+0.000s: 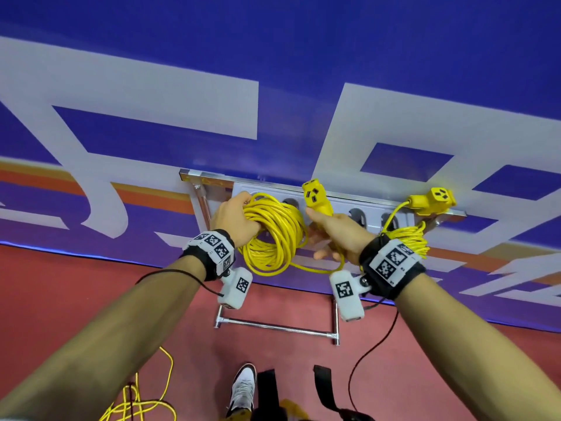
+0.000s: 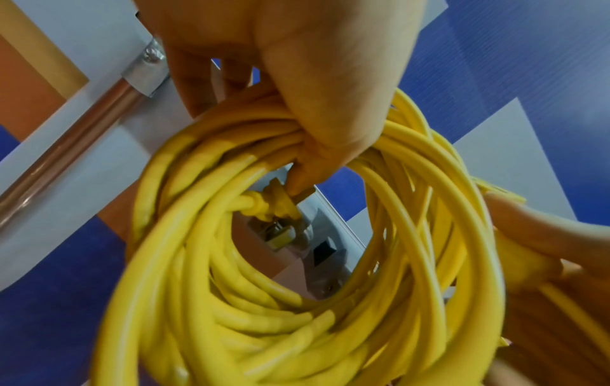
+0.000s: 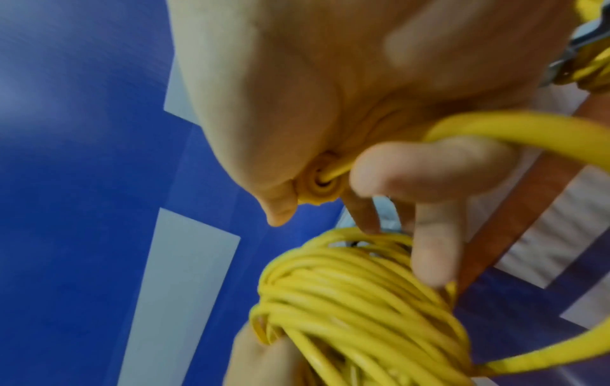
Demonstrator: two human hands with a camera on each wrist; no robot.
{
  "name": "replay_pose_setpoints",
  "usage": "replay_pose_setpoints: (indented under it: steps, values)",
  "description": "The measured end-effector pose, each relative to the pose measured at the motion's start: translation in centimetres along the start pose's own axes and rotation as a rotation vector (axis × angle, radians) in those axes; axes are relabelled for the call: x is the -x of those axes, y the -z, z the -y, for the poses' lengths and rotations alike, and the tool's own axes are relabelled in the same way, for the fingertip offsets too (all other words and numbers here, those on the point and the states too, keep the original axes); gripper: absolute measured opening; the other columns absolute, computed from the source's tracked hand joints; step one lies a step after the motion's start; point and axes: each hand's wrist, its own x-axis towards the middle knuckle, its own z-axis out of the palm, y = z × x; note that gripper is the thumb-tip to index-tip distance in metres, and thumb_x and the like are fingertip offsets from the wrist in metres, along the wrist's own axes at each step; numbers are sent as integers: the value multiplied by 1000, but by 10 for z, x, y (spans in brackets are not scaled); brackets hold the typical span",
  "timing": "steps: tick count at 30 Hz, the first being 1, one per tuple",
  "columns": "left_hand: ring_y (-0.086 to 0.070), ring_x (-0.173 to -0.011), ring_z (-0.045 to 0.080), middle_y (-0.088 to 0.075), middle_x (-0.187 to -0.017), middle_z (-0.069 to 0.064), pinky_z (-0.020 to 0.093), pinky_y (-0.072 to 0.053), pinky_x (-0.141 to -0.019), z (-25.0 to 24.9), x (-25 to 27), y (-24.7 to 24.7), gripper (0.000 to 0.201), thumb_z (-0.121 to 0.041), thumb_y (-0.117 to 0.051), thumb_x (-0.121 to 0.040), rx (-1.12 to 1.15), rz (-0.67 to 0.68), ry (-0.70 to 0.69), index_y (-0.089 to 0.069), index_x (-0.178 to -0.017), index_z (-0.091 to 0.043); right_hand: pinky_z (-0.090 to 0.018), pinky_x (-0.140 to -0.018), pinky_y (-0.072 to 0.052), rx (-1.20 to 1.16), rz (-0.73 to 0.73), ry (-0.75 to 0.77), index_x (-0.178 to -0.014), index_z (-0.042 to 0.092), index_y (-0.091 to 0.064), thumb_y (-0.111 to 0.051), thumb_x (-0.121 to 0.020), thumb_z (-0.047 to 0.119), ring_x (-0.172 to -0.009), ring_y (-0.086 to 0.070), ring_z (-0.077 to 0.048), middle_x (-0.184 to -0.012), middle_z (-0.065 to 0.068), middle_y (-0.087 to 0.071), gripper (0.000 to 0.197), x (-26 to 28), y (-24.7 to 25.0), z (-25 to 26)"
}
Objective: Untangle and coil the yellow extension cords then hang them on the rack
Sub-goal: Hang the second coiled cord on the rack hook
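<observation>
My left hand grips a coiled yellow extension cord at its top, raised against the left end of the metal rack on the wall. In the left wrist view the thumb clamps the loops, and the cord's plug sits inside the ring. My right hand holds that cord's yellow socket end upright, with the cable running out over the fingers. A second coiled yellow cord hangs on the rack's right end, its socket resting on top.
The rack has several dark hooks along its plate, against a blue and white banner wall. Below stands a chrome bar frame on the red floor. Loose yellow cord lies at lower left beside a shoe.
</observation>
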Motion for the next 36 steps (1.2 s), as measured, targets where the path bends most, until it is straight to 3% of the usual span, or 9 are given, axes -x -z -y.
replay_pose_setpoints:
  steps: [3,5,7,10,14,18,25,32,36]
  values:
    - [-55,-73,33,-60,-74,-1,31,-41,-63,-7,3,1,31,-25,-74,-70,-20,-35,33,-48,-88,-31,-30,-45,-49,44,-41,205,-101,25,-66,-61,-87,58,-71,-67,-25,-99,-5,-70,36,-3,-23,-12]
    - [-54,-74,33,-62,-79,1,32,-41,-64,-9,6,2,31,-26,-73,-72,-28,-49,54,-50,-92,-31,-44,-68,-58,119,-47,298,-105,35,-65,-59,-76,68,-87,-69,-24,-102,-1,-72,44,-6,-42,-16]
    - [-57,-75,34,-63,-81,0,32,-42,-63,-9,7,1,30,-27,-72,-72,-37,-58,75,-51,-94,-30,-35,-89,-51,200,-91,335,-117,37,-62,-54,-74,75,-100,-66,-21,-111,5,-71,58,-3,-53,-13]
    - [-59,-79,31,-65,-85,-2,31,-42,-64,-6,4,3,33,-30,-73,-69,-7,-44,106,-55,-97,-31,-11,-70,-43,215,-139,322,-104,34,-59,-57,-90,59,-82,-63,-11,-91,13,-66,29,7,-56,-3]
    - [-65,-74,28,-69,-76,-2,36,-55,-65,-5,2,6,23,-22,-72,-65,160,-50,128,-59,-84,-25,-31,-92,-44,133,-212,320,-82,38,-60,-54,-94,54,-95,-60,-21,-93,9,-63,21,7,-59,2]
    - [-66,-72,33,-67,-67,3,44,-59,-66,-12,-2,-2,16,-13,-64,-66,305,-95,163,-59,-76,-23,-44,-100,-47,12,-207,370,-109,41,-68,-52,-75,79,-105,-65,-18,-107,13,-72,54,-13,-80,-11]
    - [-65,-83,33,-68,-81,1,45,-57,-79,-28,-15,-7,16,-21,-57,-65,392,-108,176,-57,-79,-30,-47,-99,-49,-164,-341,426,-119,33,-65,-60,-82,62,-108,-65,-16,-114,9,-70,48,-22,-84,-9]
    - [-68,-73,33,-69,-74,3,49,-59,-66,-10,-24,-15,17,-22,-60,-66,430,-134,175,-64,-82,-27,-42,-100,-49,-162,-273,495,-123,28,-62,-60,-84,54,-108,-65,-14,-116,8,-69,46,-23,-87,1]
    - [-70,-78,28,-72,-82,2,44,-60,-71,-19,-19,-13,29,-13,-67,-63,528,-179,194,-63,-81,-34,-39,-89,-51,-102,-410,430,-114,20,-66,-54,-81,60,-99,-65,-22,-107,0,-71,53,-38,-81,1]
